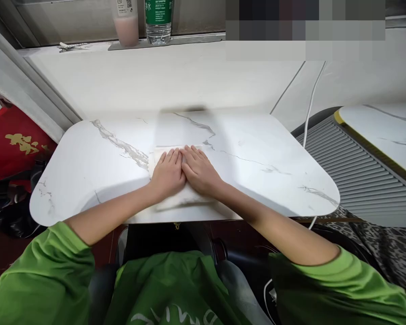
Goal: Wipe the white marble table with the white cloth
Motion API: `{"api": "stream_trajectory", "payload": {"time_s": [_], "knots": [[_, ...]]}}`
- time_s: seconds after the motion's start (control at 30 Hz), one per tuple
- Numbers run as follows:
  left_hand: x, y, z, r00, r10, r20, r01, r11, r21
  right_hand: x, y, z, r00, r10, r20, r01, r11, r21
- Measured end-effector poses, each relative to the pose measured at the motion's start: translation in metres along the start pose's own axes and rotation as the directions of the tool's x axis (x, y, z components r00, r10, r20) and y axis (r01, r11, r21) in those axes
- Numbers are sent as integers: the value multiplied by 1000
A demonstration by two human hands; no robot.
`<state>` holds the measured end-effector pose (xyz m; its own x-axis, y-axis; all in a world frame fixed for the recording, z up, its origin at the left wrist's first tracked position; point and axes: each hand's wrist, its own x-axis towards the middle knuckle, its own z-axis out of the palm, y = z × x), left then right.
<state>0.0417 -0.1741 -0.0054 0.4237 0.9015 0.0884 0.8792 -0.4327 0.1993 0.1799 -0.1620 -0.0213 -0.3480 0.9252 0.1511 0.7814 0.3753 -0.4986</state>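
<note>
A whitish cloth lies spread flat on the white marble-patterned table, close to its front edge. My left hand rests palm down on the cloth's left part, with fingers stretched forward. Beside it my right hand also lies flat on the cloth, fingers straight and pointing away from me. The two hands touch along their thumbs. Neither hand grips anything; the cloth under the palms is hidden.
A bottle with pink content and a green-labelled water bottle stand on the sill behind. A white cable runs down past the table's right side. A ribbed grey cabinet stands right; a red bag is left.
</note>
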Motion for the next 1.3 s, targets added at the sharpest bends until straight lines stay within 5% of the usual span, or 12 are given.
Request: {"api": "stream_trajectory", "payload": {"time_s": [0.33, 0.63, 0.87, 1.3], "knots": [[149, -37, 10, 990, -11, -142, 4, 999, -46, 131, 71, -17, 979, -73, -190, 73, 997, -10], [185, -38, 13, 978, -57, -201, 45, 997, -65, 164, 95, -23, 974, -10, -227, 15, 1000, 20], [148, -5, 17, 976, -135, -169, 133, 991, -23, 121, 90, -25, 976, -50, -211, 46, 999, -24], [75, 133, 40, 1000, 12, -21, -12, 1000, -3, -48, 134, -66, 980, -13, -201, -3, 997, -79]]}}
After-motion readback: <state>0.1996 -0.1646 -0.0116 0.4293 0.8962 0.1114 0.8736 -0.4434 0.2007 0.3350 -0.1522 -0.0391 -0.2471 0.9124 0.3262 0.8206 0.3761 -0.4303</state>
